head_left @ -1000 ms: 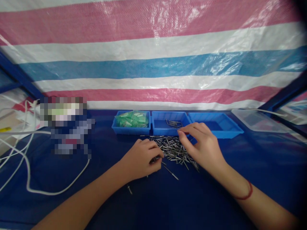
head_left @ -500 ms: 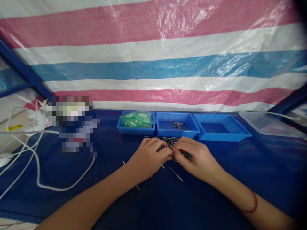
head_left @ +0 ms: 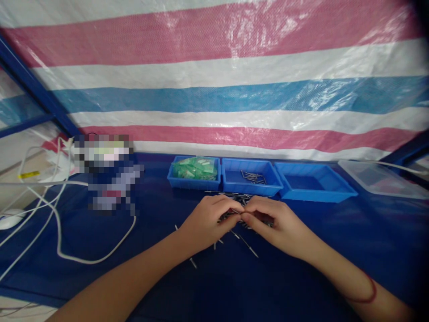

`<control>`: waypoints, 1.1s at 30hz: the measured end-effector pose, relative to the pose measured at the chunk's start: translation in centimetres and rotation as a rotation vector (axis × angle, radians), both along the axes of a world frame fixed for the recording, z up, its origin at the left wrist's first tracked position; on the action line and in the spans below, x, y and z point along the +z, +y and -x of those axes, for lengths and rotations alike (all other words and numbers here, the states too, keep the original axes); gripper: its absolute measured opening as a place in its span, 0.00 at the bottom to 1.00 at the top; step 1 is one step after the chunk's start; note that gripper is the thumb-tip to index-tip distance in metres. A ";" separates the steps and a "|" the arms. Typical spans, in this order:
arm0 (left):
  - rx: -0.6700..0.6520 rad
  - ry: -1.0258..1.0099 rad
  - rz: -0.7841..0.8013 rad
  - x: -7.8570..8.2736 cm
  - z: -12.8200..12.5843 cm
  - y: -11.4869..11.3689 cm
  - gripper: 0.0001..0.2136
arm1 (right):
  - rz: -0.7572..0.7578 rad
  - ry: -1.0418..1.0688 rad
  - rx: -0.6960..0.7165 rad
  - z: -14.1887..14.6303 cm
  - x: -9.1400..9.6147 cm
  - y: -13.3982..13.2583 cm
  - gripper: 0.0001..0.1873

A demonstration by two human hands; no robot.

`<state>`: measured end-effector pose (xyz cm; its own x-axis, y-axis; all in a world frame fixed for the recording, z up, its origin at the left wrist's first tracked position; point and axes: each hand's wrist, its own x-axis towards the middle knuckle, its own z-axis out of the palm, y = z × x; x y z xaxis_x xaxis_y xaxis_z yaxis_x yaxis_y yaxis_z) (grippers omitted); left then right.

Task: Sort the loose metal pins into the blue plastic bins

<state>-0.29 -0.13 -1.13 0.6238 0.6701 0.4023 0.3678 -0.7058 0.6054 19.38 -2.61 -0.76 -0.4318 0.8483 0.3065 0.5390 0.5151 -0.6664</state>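
While the left hand (head_left: 211, 223) and right hand (head_left: 279, 226) meet at their fingertips, whether they grip anything cannot be told. Under and beyond them, a pile of thin metal rivets (head_left: 238, 196) lies on the blue desk (head_left: 284, 286). Farther back, the middle tray (head_left: 250, 187) holds some rivets (head_left: 254, 178); the left tray (head_left: 194, 184), a green bag (head_left: 196, 167).

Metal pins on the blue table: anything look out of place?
Yes, mildly: a few strays. One pin lies nearer the camera and another beside the left forearm, both apart from the main pile in front of the middle blue tray. No clear damage shows.
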 end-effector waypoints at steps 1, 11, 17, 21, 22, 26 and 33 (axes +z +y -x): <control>0.018 -0.038 0.024 0.1 -0.1 -0.1 0.05 | 0.010 0.016 -0.002 -0.1 0.0 0.0 0.11; 0.203 -0.181 0.346 0.7 -0.6 -0.7 0.06 | 0.037 0.106 -0.045 0.1 0.3 -0.3 0.11; 0.188 -0.207 0.355 0.5 -0.6 -0.6 0.06 | 0.022 0.024 -0.020 0.2 0.5 -0.3 0.11; 0.183 -0.195 0.339 0.4 -0.5 -0.5 0.06 | 0.006 0.060 -0.047 0.2 0.1 -0.2 0.08; 0.186 -0.189 0.333 0.4 -0.5 -0.5 0.06 | 0.004 0.072 -0.066 0.1 -0.1 -0.2 0.07; 0.195 -0.172 0.308 0.3 -0.5 -0.4 0.06 | 0.005 0.098 -0.124 -0.2 -0.3 -0.1 0.07; 0.084 -0.084 0.204 0.2 -0.3 -0.1 0.05 | -0.026 0.033 -0.085 -0.2 0.5 -0.4 0.08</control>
